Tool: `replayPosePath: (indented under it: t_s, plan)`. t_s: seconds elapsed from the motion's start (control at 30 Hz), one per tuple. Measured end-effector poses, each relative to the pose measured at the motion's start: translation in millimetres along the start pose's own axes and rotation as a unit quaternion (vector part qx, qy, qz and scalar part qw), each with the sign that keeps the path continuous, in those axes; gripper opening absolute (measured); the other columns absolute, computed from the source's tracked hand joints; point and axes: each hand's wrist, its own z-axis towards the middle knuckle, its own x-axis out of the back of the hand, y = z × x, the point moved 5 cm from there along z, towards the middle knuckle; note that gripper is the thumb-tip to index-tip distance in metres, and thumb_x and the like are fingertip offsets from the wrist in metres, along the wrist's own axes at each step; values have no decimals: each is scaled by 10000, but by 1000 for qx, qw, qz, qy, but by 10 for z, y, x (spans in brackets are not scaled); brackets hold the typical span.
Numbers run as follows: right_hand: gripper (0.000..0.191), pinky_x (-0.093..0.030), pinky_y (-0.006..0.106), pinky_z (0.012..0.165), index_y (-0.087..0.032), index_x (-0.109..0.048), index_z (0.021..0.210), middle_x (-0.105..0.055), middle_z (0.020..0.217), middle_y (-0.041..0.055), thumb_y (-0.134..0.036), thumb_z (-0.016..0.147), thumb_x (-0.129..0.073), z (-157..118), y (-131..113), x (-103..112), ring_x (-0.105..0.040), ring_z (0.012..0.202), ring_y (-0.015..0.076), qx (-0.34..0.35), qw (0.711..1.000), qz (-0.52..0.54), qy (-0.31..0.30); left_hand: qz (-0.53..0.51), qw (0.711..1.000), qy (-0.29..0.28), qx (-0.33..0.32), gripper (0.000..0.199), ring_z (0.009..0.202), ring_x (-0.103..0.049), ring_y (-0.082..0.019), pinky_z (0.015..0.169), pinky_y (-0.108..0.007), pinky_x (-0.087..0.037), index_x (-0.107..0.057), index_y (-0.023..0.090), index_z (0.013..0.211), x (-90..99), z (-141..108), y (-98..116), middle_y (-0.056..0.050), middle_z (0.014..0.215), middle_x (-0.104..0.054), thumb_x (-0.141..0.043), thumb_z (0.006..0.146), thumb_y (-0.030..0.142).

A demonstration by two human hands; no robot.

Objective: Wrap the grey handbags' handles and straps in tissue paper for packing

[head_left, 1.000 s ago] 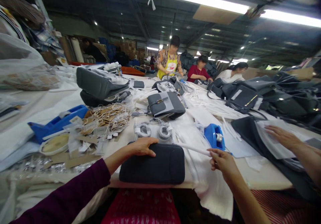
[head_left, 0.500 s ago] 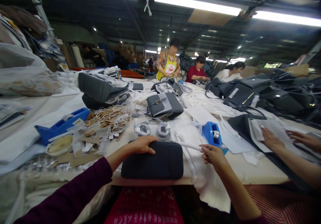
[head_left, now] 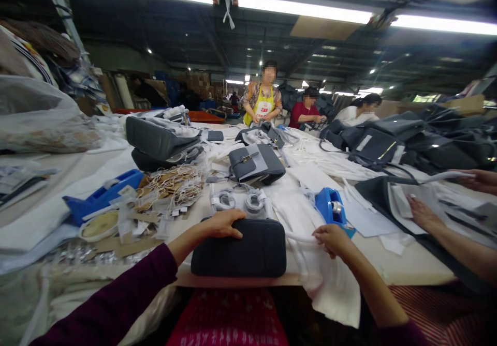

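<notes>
A dark bag (head_left: 240, 255) lies at the table's front edge. My left hand (head_left: 225, 224) rests on its upper edge, fingers wrapped over it. To the right, my right hand (head_left: 330, 238) pinches the end of a white padded strip (head_left: 298, 237) that runs from the bag's upper right corner. Just behind the bag are two coiled, wrapped straps (head_left: 255, 201). A grey bag with a buckle (head_left: 256, 164) sits farther back. The blue tape dispenser (head_left: 329, 206) stands behind my right hand.
Tags with strings (head_left: 171, 188) and another blue dispenser (head_left: 103, 193) lie left. Stacked dark bags (head_left: 161, 139) stand behind them. A co-worker's hands (head_left: 427, 215) work over a dark bag at right. Several people are across the table (head_left: 407, 266).
The view has shifted slightly. My hands keep their holds, and the white strip now sags a little. The co-worker's far hand has risen with a white strip.
</notes>
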Motion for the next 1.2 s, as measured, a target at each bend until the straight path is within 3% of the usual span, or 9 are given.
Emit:
replayPosePath:
  t_s: [0.07,0.2,0.4,0.5,0.63,0.83,0.97,1.07,1.2]
  plan:
    - [36,-295,174,253,-123,-638,643,-537,455,-17,-130,608,-641,3,-7,-15,-408,278,84,-21,999,-1,-34,-6,1000,-2,0,433,1066,-545,-245,900,-295,-419,-566,216,1123,-9,10,-15,-40,1169,-588,-672,721,336]
    - [73,-307,181,287,-138,-637,731,-528,516,-18,-186,687,-603,-20,-65,-47,-409,317,73,-18,996,91,7,-11,1000,0,1,447,1048,-553,-240,892,-292,-423,-566,228,1141,-6,13,-27,-32,1156,-599,-670,721,337]
    - [86,-323,227,309,-141,-629,722,-535,562,29,-203,721,-570,-5,-49,-103,-412,344,92,-24,991,135,4,-16,1000,-7,11,486,1056,-551,-243,885,-290,-430,-560,215,1176,18,-12,17,-39,1170,-597,-670,715,326]
    - [81,-335,229,317,-138,-620,743,-525,574,22,-190,730,-559,11,-86,-80,-415,350,89,-10,990,140,27,-19,1000,-10,12,509,1073,-545,-248,900,-294,-427,-556,210,1191,20,-7,17,-43,1188,-592,-674,711,331]
    - [84,-331,222,317,-112,-618,745,-525,562,21,-169,732,-558,11,-133,-129,-423,355,88,-12,993,118,-7,-31,999,-10,3,547,1105,-530,-249,918,-292,-422,-539,210,1226,11,6,8,-41,1223,-579,-673,706,318]
    - [139,-323,189,306,-116,-609,817,-532,585,-1,-213,722,-581,65,-106,67,-419,356,69,-5,985,160,65,-35,999,0,6,556,1092,-545,-250,937,-300,-412,-551,208,1229,2,7,-11,-44,1220,-588,-686,699,316]
    - [157,-346,191,314,-116,-618,831,-550,601,5,-225,721,-594,80,-79,52,-440,369,74,9,988,138,75,-35,999,-12,15,526,1078,-555,-251,929,-303,-416,-562,238,1217,7,3,-9,-28,1212,-602,-676,712,330]
    - [119,-345,186,330,-113,-620,827,-553,590,11,-196,747,-592,50,-64,-16,-434,374,67,-19,990,133,41,-34,999,-16,14,514,1072,-557,-249,921,-298,-416,-568,249,1210,12,-1,-5,-21,1207,-607,-674,714,330]
    - [83,-313,171,323,-103,-627,808,-540,537,7,-165,755,-609,-11,-40,-51,-402,357,55,-81,988,116,-62,-38,999,-1,-7,495,1024,-574,-235,903,-287,-418,-587,241,1181,4,5,-22,-15,1151,-627,-688,703,322]
